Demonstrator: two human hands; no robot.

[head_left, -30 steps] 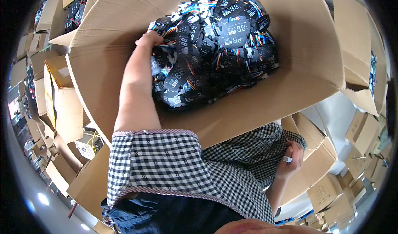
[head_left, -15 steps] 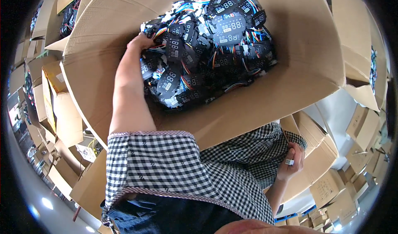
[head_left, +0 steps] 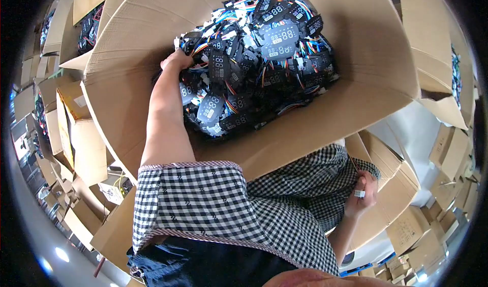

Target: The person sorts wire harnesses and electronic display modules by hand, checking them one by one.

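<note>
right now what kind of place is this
Probably a warehouse or electronics assembly shop: a big carton full of wired display modules, stacked cartons all around, and the left hand reaching into the pile.

This looks like a factory storeroom or packing area: a big open cardboard carton point(head_left: 356, 83) at the top of the frame brims with black display modules point(head_left: 259, 58) and coloured wire leads, while stacks of smaller cardboard boxes point(head_left: 66, 129) crowd the left and right edges.
</note>
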